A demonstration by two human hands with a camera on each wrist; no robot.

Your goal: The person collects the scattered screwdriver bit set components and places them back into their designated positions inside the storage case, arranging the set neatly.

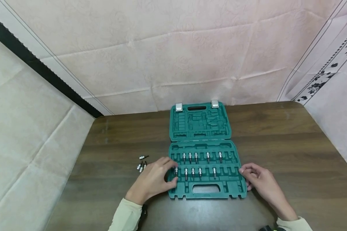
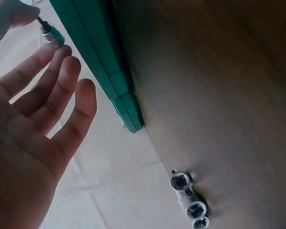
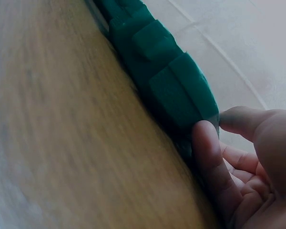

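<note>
A green plastic socket case (image 1: 207, 180) lies unfolded on the table, its lid (image 1: 200, 122) tipped back toward the wall. Two rows of silver bit sockets with dark tips stand in its slots. At the left end of the lower row, my left hand (image 1: 154, 180) pinches a bit socket (image 2: 51, 37) between thumb and fingertips, the dark tip toward the thumb. Whether that one sits fully in its slot cannot be seen. My right hand (image 1: 259, 179) holds the case's right edge, thumb and forefinger on either side of the rim in the right wrist view.
Several loose bit sockets (image 1: 143, 157) lie on the brown wooden table (image 1: 115, 179), left of the case and beside my left hand. A cloth-covered wall (image 1: 167, 61) rises behind the lid. More cloth hangs at both sides of the table.
</note>
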